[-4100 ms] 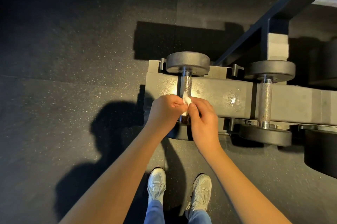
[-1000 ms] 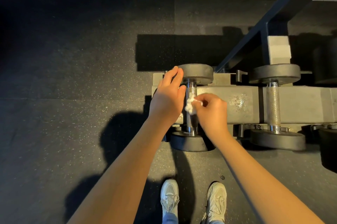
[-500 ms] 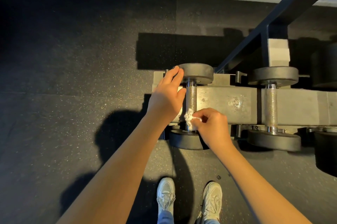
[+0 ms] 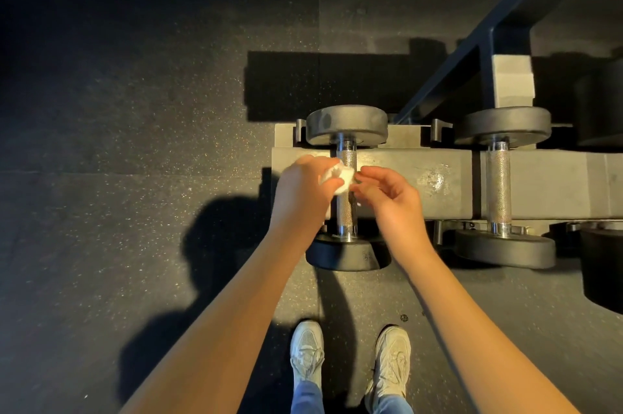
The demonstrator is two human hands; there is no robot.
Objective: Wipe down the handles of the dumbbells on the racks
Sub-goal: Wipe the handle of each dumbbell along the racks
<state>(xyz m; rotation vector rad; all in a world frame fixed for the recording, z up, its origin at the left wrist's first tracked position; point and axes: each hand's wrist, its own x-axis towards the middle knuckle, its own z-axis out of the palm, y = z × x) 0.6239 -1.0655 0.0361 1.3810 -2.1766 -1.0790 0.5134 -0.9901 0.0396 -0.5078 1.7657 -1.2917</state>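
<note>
A small crumpled white wipe (image 4: 344,178) sits just above the knurled steel handle (image 4: 346,211) of the leftmost dumbbell on the low rack (image 4: 441,207). My left hand (image 4: 303,192) grips the wipe from the left, thumb across it. From the right, my right hand (image 4: 394,207) has its curled thumb and forefinger pinching the wipe's edge. Both hands hover over the upper half of the handle, hiding part of it. A second dumbbell with a bare handle (image 4: 498,184) lies to the right.
Black weight heads (image 4: 347,123) (image 4: 344,255) cap the near dumbbell. A dark diagonal frame strut (image 4: 472,52) rises behind the rack. A larger black weight (image 4: 603,265) sits at the right edge. Speckled rubber floor (image 4: 135,177) lies to the left; my white shoes (image 4: 306,356) stand below.
My left hand left the far weight head and came down onto the wipe. The wipe, held low on the handle by my right hand, moved up to the handle's upper half.
</note>
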